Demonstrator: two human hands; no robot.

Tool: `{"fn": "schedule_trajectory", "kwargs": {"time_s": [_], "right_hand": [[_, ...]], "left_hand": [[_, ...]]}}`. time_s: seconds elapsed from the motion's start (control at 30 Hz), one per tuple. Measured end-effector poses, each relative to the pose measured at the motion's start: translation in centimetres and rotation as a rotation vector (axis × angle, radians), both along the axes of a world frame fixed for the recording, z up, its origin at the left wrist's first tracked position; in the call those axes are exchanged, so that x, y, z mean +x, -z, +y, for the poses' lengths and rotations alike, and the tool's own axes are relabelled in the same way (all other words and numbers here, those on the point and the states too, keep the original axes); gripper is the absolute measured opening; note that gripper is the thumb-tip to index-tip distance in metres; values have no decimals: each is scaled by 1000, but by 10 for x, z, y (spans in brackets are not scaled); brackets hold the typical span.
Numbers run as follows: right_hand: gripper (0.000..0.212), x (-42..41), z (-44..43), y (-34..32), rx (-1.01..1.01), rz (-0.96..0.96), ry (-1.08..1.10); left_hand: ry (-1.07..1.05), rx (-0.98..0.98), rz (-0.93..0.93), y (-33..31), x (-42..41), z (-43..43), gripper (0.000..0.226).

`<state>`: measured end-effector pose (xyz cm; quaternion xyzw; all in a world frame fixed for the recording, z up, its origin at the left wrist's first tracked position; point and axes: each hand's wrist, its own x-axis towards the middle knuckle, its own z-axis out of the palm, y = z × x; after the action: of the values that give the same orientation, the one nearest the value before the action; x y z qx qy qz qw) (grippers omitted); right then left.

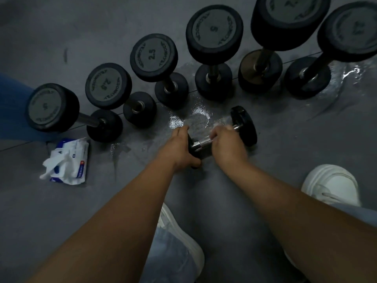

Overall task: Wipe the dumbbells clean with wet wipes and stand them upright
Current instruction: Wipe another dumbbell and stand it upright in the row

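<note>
Your left grip (180, 147) is closed round the near head of the small dumbbell (243, 124), which lies on its side on the floor (306, 144), its bar running up and to the right; your right grip (224, 139) is curled over the chrome handle (201, 143), blurred, with a pale wipe (216, 126) showing at its fingertips; the far head rests on the floor just beyond that grip.

Past the dumbbell a wet patch (195, 117) shines on the floor; beyond it six dumbbells stand on end in a row (153, 54) that climbs from the left edge to the top right corner, the nearest bottom heads close to the wet patch; the two largest are cut off by the top and right edges of the view.

To your left the pack of wet wipes (80, 160) lies flat, a loose sheet (51, 164) trailing from it, just below the leftmost upright dumbbell; blue fabric (12, 111) fills the left edge behind that dumbbell.

Open floor lies to the right of the lying dumbbell, between the row and your right shoe (332, 182); more lies between the pack and your left forearm; your left shoe (183, 242) sits beneath your arms, near the bottom edge.
</note>
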<state>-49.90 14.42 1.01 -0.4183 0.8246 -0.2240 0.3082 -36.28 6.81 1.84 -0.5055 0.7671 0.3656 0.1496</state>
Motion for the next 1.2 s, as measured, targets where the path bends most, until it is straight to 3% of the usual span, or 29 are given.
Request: {"fn": "schedule_trajectory", "kwargs": {"time_s": [0.1, 0.23, 0.33, 0.47, 0.57, 0.63, 0.7, 0.83, 0.93, 1.07, 1.2], "right_hand": [[23, 11, 4, -4, 24, -92, -291], [26, -2, 0, 5, -60, -47, 65], [24, 6, 1, -3, 31, -55, -169], [22, -9, -7, -4, 3, -21, -59], [18, 4, 2, -11, 134, -11, -282], [16, 10, 1, -15, 39, -16, -255], [20, 2, -5, -10, -17, 117, -213], [24, -8, -8, -6, 135, 353, -444], [28, -3, -14, -5, 205, 441, -491], [29, -9, -30, -11, 353, 488, -579], [29, -19, -22, -15, 468, 443, -694]], "left_hand": [[8, 4, 11, 0, 0, 0, 124], [-4, 12, 12, -1, 0, -1, 125], [1, 18, 11, -2, -1, -1, 125], [-9, 22, -2, -3, -1, -2, 125], [-11, 25, 15, -3, -1, -1, 124], [-9, 23, 20, -2, -1, -2, 124], [-9, 22, 17, -2, -1, -2, 123], [-12, 20, 9, -4, -2, -3, 121], [-31, 27, 27, -5, -2, -1, 119], [-60, 49, 67, -5, -2, 2, 111], [-17, 202, 24, -1, -4, -1, 109]]}}
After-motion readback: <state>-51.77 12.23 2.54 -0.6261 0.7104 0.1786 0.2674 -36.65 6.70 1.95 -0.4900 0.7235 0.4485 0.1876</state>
